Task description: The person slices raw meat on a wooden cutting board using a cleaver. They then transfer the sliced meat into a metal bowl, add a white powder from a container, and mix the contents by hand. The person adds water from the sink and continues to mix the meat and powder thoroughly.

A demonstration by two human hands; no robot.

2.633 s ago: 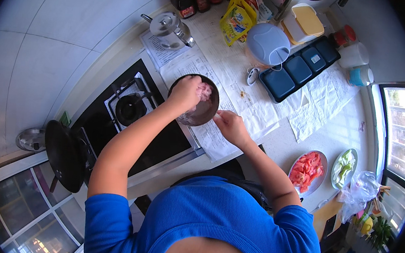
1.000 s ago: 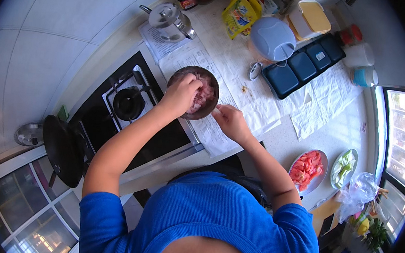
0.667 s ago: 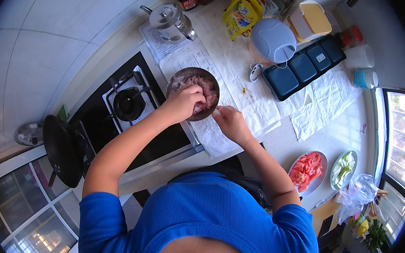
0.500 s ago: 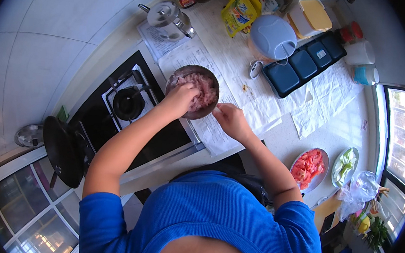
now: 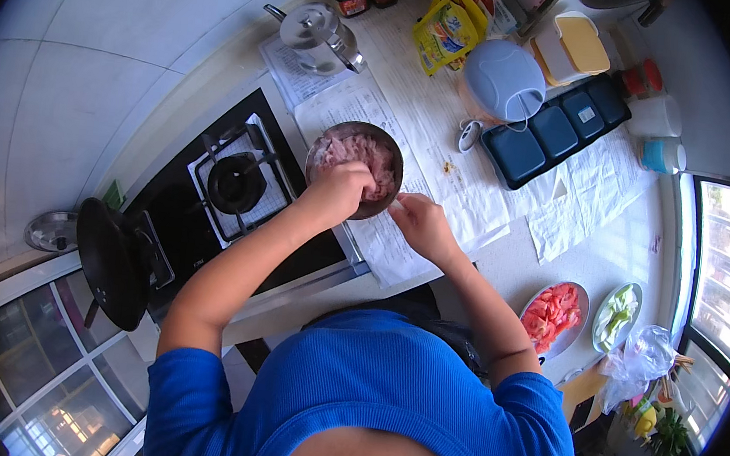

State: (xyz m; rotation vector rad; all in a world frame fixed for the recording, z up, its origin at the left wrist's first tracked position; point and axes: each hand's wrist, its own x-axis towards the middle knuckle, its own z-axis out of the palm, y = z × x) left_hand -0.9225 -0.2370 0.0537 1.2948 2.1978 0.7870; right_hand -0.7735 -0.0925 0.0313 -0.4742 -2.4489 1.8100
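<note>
A round metal bowl (image 5: 398, 163) of pale pink raw meat (image 5: 360, 150) rests on the paper-covered counter, right of the stove. My left hand (image 5: 338, 194) reaches over its near rim, fingers curled down into the meat, with the fingertips hidden there. At the bowl's lower right edge, my right hand (image 5: 419, 222) is closed around a short pale piece at the rim, which looks like a handle. Most of that piece is covered by my fingers.
Left of the bowl is a gas burner (image 5: 236, 183), with a dark wok (image 5: 107, 265) beyond it. A steel kettle (image 5: 312, 34) stands behind. Dark lidded containers (image 5: 517, 150) sit at the back right. Plates of cut tomato (image 5: 552, 316) and green-white slices (image 5: 616, 315) lie to the right.
My left hand has shifted within the bowl toward its near right side, moving the meat. My right hand keeps its hold at the rim. The whole view has shifted slightly.
</note>
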